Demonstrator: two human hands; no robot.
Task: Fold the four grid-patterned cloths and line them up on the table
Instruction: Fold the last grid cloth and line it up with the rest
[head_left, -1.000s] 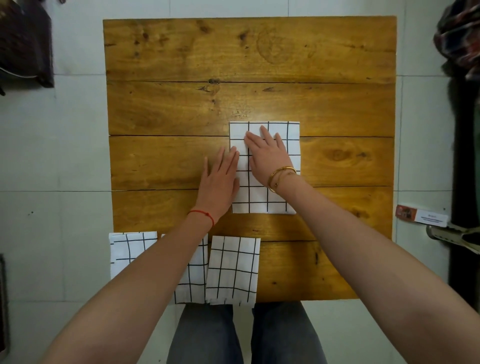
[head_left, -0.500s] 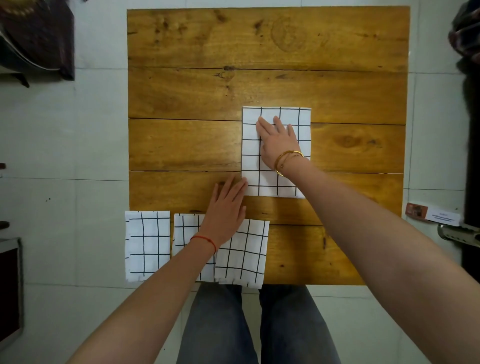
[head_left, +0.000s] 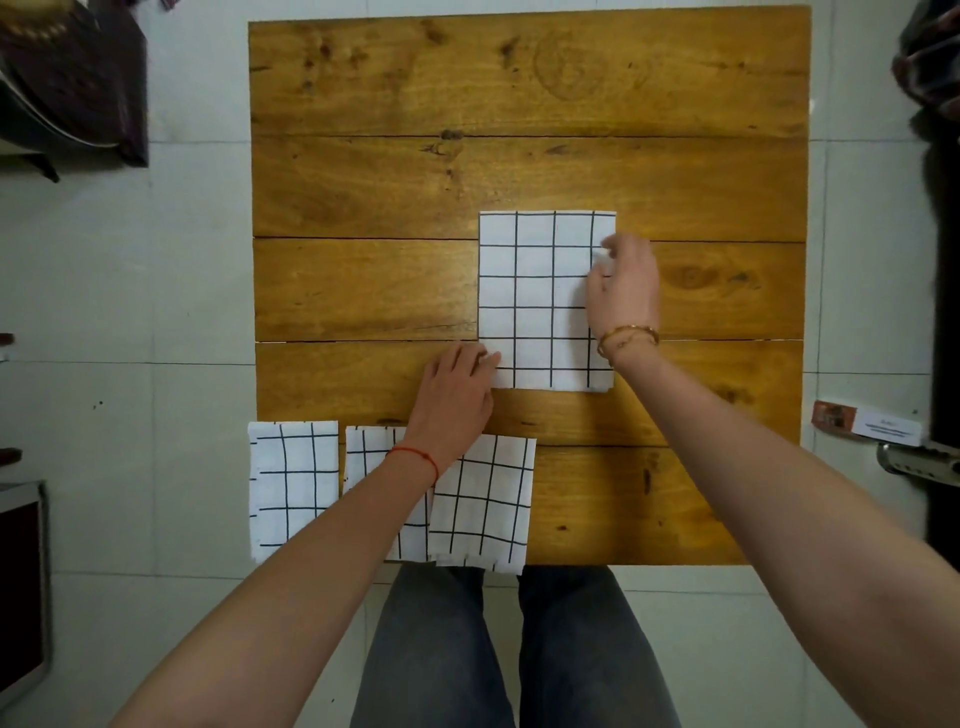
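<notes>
A white cloth with a black grid, folded into a tall rectangle, lies flat on the middle of the wooden table. My right hand pinches its right edge with curled fingers. My left hand grips the cloth's near left corner. Three smaller folded grid cloths lie in a row along the table's near edge: the left one, the middle one partly hidden under my left forearm, and the right one.
The near right part of the table is bare wood. Tiled floor surrounds the table. Dark objects sit at the far left and far right. A small card lies on the floor to the right.
My right hand slid from flat on the cloth's middle to its right edge and curled. My left hand moved from above the near cloths to the big cloth's near left corner.
</notes>
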